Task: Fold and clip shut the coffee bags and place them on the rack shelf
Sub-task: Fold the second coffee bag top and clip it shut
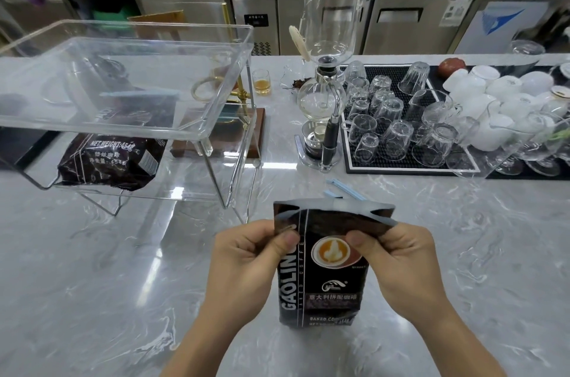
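A dark coffee bag [327,284] stands upright on the marble counter, its top flattened. My left hand [246,256] pinches the bag's upper left edge and my right hand [398,253] pinches its upper right edge, thumbs on the front. A light blue clip [345,186] lies on the counter just behind the bag's top. A second coffee bag [108,160] lies on the lower shelf of the clear acrylic rack [216,74] at the left, with a blue clip [138,94] on its top. The rack's upper tray holds nothing.
A glass siphon coffee maker [327,68] stands behind the bag. To the right, a black mat [351,166] carries several upturned glasses [398,139], and white cups [493,89] sit beyond. A small glass of amber liquid [261,82] stands near the rack.
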